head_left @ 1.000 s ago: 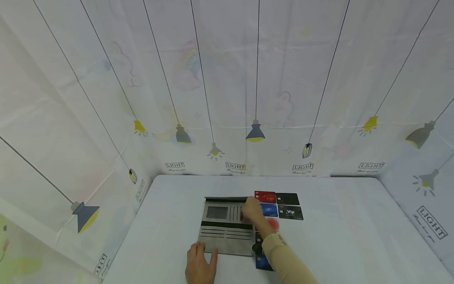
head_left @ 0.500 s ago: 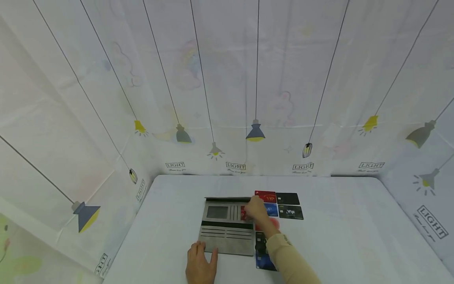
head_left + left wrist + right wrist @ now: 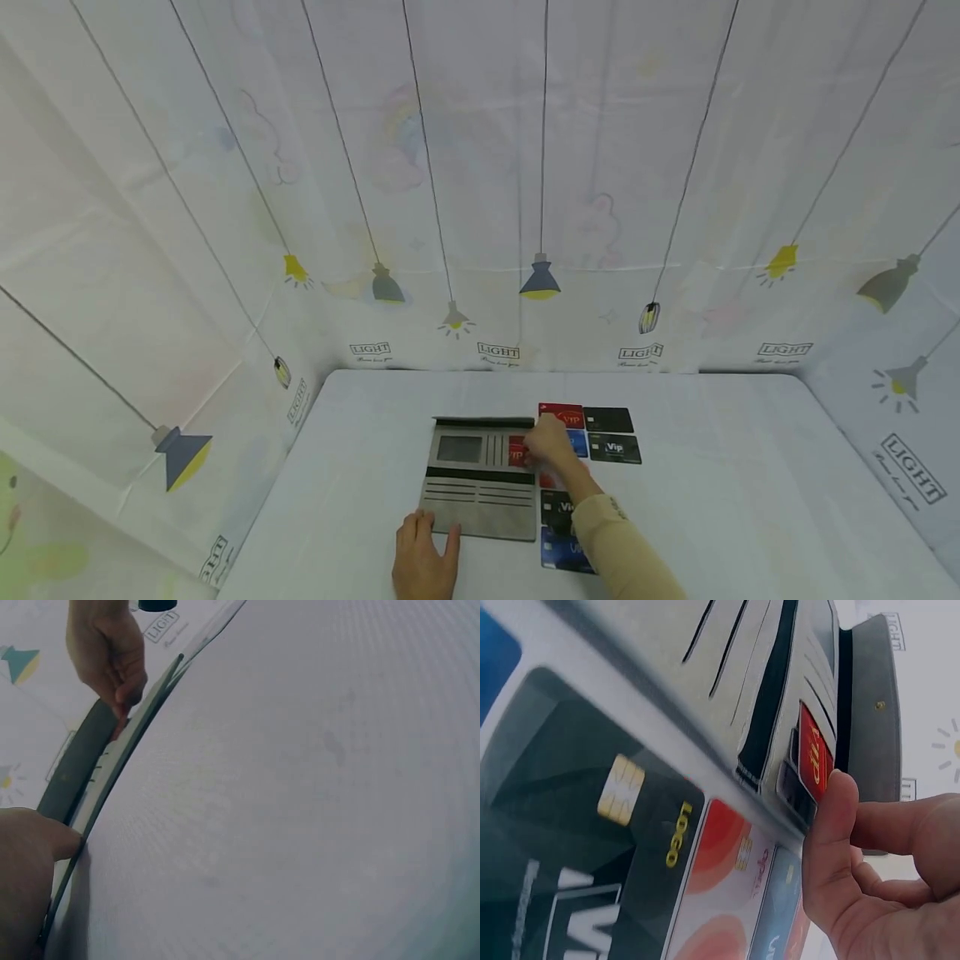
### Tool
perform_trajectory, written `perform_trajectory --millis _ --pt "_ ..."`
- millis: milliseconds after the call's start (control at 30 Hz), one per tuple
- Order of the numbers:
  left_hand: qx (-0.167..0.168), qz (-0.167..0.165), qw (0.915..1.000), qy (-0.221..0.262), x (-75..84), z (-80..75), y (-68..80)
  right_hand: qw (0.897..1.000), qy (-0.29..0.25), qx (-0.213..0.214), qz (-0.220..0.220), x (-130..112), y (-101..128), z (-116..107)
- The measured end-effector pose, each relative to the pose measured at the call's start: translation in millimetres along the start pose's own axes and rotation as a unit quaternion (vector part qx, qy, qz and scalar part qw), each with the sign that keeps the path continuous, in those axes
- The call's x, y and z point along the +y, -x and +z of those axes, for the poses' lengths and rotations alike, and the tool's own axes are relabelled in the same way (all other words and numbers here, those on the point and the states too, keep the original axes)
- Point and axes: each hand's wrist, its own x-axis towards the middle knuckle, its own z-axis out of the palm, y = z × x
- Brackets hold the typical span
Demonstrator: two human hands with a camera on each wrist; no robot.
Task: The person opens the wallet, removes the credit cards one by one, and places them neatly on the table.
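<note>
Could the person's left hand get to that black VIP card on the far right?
Probably not easily: the left hand rests at the wallet's near edge, and the right hand lies between it and the black card.

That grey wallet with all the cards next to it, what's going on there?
A person has the grey wallet lying open on the white table. The left hand presses its near edge flat, while the right hand pinches a red card that sits partly in one of the slots. More cards lie alongside on the right.
</note>
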Motion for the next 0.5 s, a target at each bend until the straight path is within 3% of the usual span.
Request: perform_trajectory --millis 300,500 --pt "0.005 0.001 1.0 -0.001 1.3 -3.3 -1.4 1.0 0.01 0.021 -0.015 8.6 -2.9 -4.0" --pt "0.001 -0.005 1.0 0.003 2.9 -1.7 0.1 0.999 -0.035 -0.007 0.007 11.5 0.7 -4.8"
